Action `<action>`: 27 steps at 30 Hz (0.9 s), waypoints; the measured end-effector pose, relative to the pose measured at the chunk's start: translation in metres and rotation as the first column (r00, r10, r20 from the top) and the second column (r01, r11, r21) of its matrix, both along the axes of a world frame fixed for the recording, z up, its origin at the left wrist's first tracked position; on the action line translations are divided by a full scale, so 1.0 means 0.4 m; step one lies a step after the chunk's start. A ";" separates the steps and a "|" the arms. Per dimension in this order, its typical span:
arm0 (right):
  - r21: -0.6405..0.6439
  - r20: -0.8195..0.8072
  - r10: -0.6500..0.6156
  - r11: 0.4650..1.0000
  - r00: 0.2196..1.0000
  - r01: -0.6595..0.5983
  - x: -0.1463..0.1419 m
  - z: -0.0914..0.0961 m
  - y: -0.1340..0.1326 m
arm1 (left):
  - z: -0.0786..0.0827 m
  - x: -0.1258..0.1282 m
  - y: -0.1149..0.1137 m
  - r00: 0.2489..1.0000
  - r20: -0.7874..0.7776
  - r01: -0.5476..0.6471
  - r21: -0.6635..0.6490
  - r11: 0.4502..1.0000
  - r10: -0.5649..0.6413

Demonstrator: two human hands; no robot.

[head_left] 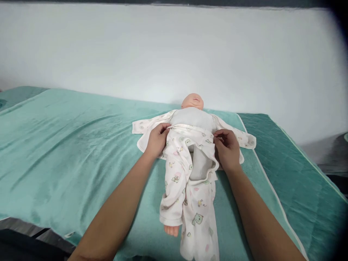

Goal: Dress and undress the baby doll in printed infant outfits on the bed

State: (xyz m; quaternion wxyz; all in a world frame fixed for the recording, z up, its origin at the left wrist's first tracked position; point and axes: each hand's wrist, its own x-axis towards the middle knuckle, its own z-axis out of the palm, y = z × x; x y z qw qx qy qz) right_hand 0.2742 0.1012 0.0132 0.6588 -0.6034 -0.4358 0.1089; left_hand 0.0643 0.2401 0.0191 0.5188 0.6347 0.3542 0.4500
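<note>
A baby doll (194, 117) lies on its back, head toward the wall. White patterned baby pants (176, 163) cover its hips and legs; an opening at the crotch bares part of one grey thigh. At the waistband's left side, my left hand (159, 139) pinches the fabric. My right hand (227, 146) has its fingers curled on the waistband's other side. One doll foot (171, 230) shows below the left pant leg, while the other leg's end is covered by cloth. A matching patterned shirt (154, 123) lies open around the grey torso, sleeves spread sideways.
A light green sheet (81, 156) spreads under the doll, wrinkled at the left. Darker green quilted fabric (304, 174) lies on the right. Behind the surface rises a white wall (136, 50). A dark object (338, 152) stands at the far right edge.
</note>
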 end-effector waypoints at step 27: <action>-0.147 0.076 0.310 0.943 0.948 -0.297 0.032 0.014 -0.013 | 0.017 -0.002 0.004 0.992 0.018 0.114 0.248 0.962 -0.122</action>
